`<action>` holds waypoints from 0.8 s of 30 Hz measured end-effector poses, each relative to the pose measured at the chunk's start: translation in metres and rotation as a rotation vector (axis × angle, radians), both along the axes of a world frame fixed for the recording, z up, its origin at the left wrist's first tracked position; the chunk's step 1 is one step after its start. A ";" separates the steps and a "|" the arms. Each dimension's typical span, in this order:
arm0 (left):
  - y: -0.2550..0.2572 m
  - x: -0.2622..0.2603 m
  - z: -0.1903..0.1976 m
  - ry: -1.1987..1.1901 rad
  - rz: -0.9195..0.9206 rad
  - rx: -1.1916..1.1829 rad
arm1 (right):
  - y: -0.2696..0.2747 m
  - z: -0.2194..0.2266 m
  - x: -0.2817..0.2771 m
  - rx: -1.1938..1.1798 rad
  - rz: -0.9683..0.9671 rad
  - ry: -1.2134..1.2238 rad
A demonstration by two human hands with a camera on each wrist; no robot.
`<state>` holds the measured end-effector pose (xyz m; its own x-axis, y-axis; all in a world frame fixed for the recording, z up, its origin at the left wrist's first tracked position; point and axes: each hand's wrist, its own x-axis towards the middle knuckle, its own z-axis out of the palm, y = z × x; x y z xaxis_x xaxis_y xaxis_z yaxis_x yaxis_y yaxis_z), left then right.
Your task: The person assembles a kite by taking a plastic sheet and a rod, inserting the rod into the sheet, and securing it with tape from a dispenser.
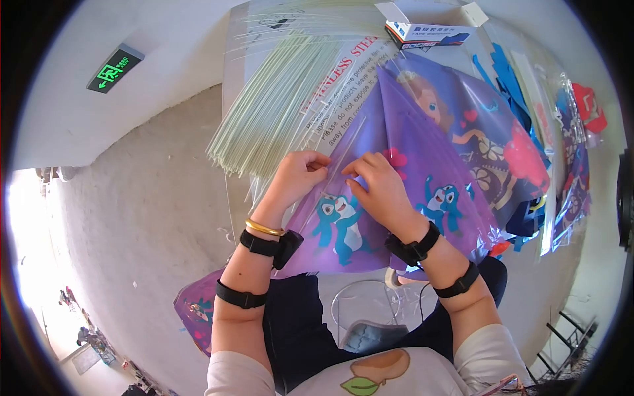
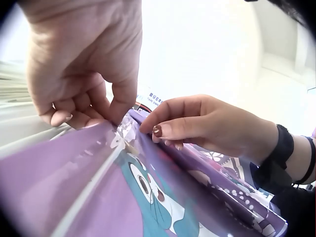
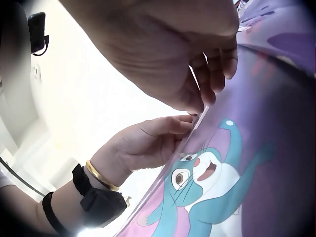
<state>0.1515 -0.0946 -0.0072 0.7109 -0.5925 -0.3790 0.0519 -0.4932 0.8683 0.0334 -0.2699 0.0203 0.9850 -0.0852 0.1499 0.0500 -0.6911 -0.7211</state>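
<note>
A purple plastic kite (image 1: 373,135), printed with blue-and-white rabbits (image 1: 345,231), spreads over the table's front edge. At its left edge my left hand (image 1: 297,178) pinches the plastic between thumb and finger. Facing it, my right hand (image 1: 383,188) has thumb and index fingertips drawn together at the edge. A whitish strip (image 2: 86,192) runs along the kite up to the left fingertips in the left wrist view. From the right wrist, the right fingers (image 3: 195,101) meet the pale edge close above the left hand (image 3: 148,143). The fingers hide the gripped spot.
A bundle of thin pale rods (image 1: 257,112) lies left of the kite on a printed sheet (image 1: 350,86). An open tape dispenser box (image 1: 432,34) stands at the back. Blue strips (image 1: 507,82) and a red item (image 1: 588,109) lie right. Another purple piece (image 1: 198,310) is lower left.
</note>
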 end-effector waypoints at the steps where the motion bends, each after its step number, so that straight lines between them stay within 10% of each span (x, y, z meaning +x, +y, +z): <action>1: 0.000 0.000 0.000 0.004 -0.001 -0.003 | 0.000 0.001 0.000 -0.016 0.004 -0.010; 24: -0.004 0.001 0.015 0.103 -0.003 -0.103 | -0.015 0.022 0.021 -0.097 0.213 -0.062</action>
